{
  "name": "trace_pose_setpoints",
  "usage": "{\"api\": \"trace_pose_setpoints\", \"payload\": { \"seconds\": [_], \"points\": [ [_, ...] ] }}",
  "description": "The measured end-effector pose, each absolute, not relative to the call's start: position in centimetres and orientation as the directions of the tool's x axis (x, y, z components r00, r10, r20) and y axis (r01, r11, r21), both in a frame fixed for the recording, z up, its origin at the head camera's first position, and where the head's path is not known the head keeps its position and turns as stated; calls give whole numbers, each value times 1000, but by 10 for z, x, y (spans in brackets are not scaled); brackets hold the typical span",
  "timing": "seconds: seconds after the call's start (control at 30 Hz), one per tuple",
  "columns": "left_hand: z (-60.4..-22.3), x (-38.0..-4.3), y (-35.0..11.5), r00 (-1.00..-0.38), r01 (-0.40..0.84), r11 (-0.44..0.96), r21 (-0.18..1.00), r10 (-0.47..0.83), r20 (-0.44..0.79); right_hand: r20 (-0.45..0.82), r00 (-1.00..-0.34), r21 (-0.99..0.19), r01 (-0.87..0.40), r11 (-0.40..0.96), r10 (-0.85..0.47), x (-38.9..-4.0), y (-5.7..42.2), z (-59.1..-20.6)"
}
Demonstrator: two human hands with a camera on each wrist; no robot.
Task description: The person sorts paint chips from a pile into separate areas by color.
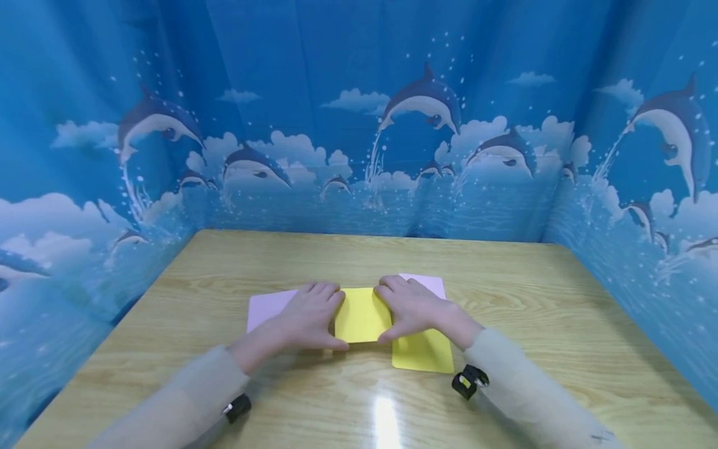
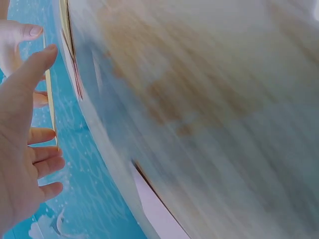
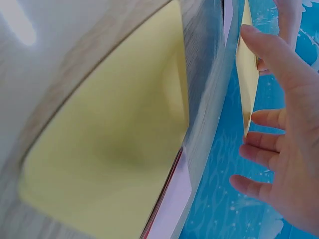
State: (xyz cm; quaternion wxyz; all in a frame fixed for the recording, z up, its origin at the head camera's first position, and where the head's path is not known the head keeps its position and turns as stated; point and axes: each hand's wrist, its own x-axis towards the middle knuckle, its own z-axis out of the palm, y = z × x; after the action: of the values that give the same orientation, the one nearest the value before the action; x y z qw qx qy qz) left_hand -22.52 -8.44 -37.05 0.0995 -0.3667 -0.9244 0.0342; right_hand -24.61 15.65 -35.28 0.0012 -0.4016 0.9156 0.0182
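A thin yellow rectangular card [image 1: 362,315] is held above the table between both hands. My left hand [image 1: 311,315] grips its left side, thumb at the near edge and fingers at the far edge. On the opposite side, my right hand [image 1: 412,305] holds it the same way. Seen edge-on, the card [image 3: 247,74] looks thin and slightly bowed in the right wrist view. Beneath the right hand lies another yellow piece [image 1: 423,352], flat on the table. A pale pink piece [image 1: 270,307] lies partly hidden behind the left hand.
Beyond the right hand, another pink piece [image 1: 429,284] lies on the wooden table [image 1: 303,411], beside the flat yellow one. A blue dolphin-print curtain [image 1: 314,206] stands along the table's back and sides.
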Motion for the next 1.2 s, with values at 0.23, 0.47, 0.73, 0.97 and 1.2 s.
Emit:
{"api": "trace_pose_setpoints", "payload": {
  "seconds": [0.23,0.47,0.73,0.97,1.2],
  "points": [
    [-366,-229,-63,-679,693,698,-182,716,163,-9,-710,-21,-704,710,-704,-241,179,-351],
    [-366,-229,-38,-671,715,673,-190,737,86,-10,-738,-58,-674,737,-675,-233,203,-350],
    [-371,-226,-16,-629,752,622,-217,776,45,-15,-730,-55,-682,729,-683,-223,223,-355],
    [-377,-222,-3,-595,773,579,-259,803,23,-42,-741,-80,-667,741,-671,-219,234,-357],
    [-380,-219,6,-615,769,590,-246,788,-32,-55,-728,-66,-680,730,-683,-218,241,-362]
  ]
}}
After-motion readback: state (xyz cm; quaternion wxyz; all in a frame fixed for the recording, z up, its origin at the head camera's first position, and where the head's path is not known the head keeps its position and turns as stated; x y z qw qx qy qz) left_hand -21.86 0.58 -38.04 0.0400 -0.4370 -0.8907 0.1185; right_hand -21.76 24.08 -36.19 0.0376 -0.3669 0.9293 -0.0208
